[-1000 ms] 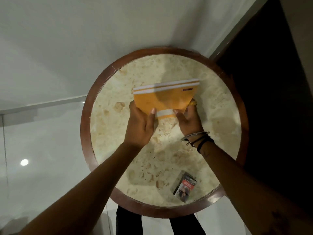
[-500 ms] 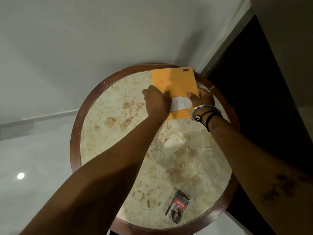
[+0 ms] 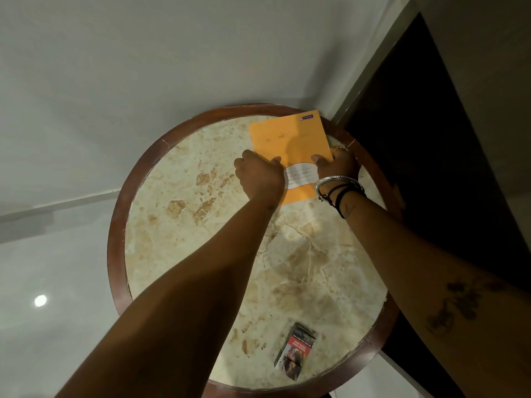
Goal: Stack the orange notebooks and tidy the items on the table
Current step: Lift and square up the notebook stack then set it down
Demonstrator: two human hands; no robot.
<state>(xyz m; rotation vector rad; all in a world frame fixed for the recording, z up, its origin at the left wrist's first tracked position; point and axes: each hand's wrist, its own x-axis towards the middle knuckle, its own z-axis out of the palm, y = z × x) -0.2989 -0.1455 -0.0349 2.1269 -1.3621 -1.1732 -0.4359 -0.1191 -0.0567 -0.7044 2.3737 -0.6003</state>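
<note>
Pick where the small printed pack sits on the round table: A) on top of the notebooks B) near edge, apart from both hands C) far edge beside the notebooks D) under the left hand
B: the pack lies by the table's near rim, far from the orange notebooks both hands hold.

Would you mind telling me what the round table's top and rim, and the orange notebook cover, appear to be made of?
The table top looks like polished marble or a marble-look stone: cream with tan blotches and veins, slightly glossy. Its rim seems to be reddish-brown varnished wood, with a visible joint line. The orange notebook cover looks like matte card or paper, with handwriting and a printed label on it.
</note>
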